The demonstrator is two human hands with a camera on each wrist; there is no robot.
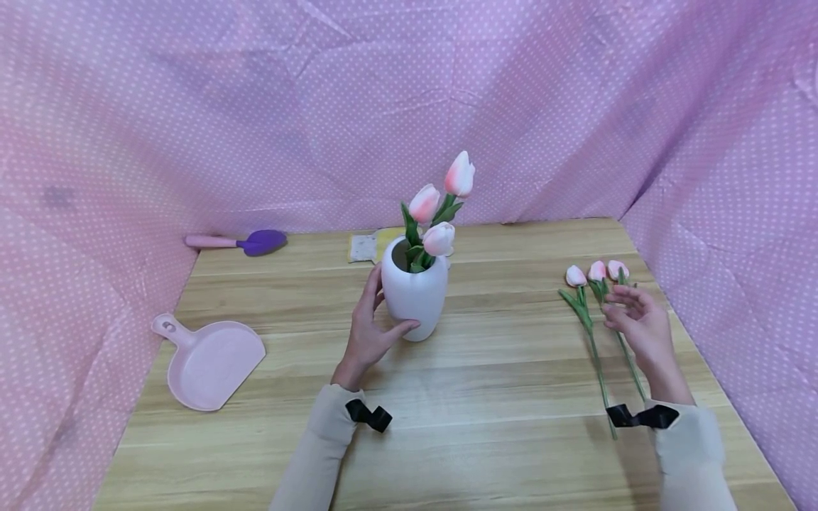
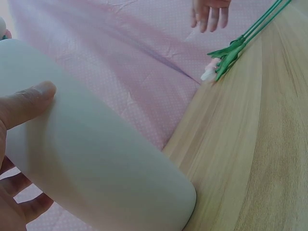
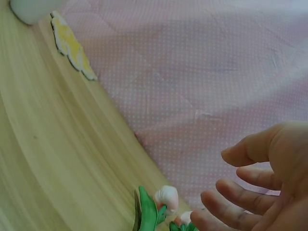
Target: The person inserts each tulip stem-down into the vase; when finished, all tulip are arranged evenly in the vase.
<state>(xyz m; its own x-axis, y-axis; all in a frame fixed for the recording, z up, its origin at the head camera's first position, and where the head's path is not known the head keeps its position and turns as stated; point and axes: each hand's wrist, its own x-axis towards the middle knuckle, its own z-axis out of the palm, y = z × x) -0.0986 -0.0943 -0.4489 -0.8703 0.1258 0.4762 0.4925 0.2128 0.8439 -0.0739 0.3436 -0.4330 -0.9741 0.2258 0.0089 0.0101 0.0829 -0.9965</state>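
A white vase (image 1: 418, 301) stands mid-table with three pink-and-white tulips (image 1: 439, 239) in it. My left hand (image 1: 369, 333) holds the vase from its left side; in the left wrist view the thumb (image 2: 36, 98) lies along the vase wall and the fingers go round behind. To the right, several more tulips (image 1: 575, 276) lie on the table, their stems toward me. Over these my right hand (image 1: 645, 333) hovers, fingers loosely bent and holding nothing. The right wrist view shows it beside the tulip heads (image 3: 167, 198), with space between thumb and fingers.
A pink dustpan (image 1: 217, 362) lies at the left of the wooden table (image 1: 498, 426). Behind it, a small trowel (image 1: 263, 243) with a purple blade rests near the back edge. A flat yellow-and-white piece (image 1: 366, 248) sits behind the vase. Pink dotted cloth (image 1: 319, 106) hangs around the table.
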